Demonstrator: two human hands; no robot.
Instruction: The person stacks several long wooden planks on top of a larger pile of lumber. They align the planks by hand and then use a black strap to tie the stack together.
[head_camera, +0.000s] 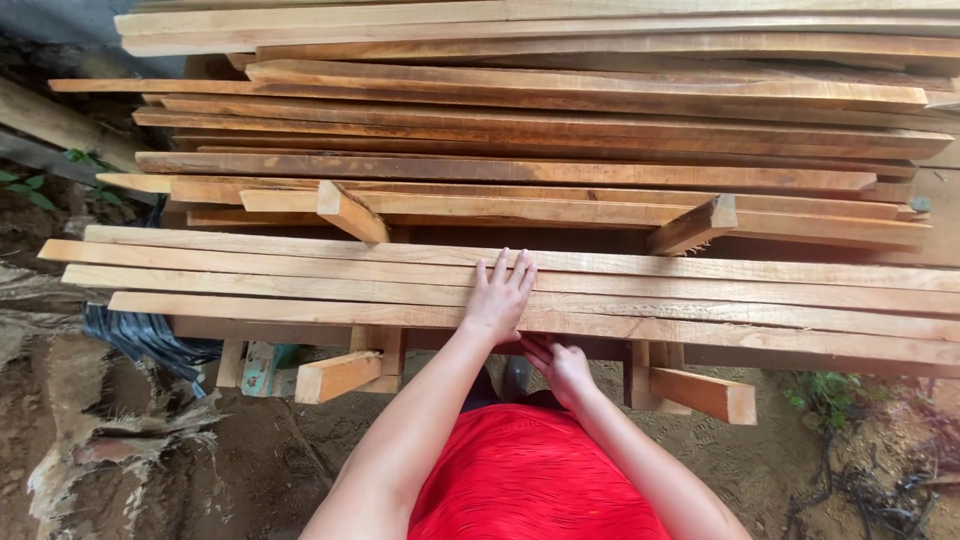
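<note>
The left hand (497, 298) is lying flat, fingers spread, on the nearest planks (300, 285) at twelve o'clock from the red-clad body. The right hand (562, 368) is curling its grip under the front plank's (760, 336) edge. That plank is resting on the stack (560, 120), not yet lifted.

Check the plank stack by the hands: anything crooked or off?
Mostly neat. The stacked planks have uneven, staggered ends, and two short cross pieces sit skewed between the layers. The left hand lies flat on the front planks; the right hand grips under their edge.
</note>
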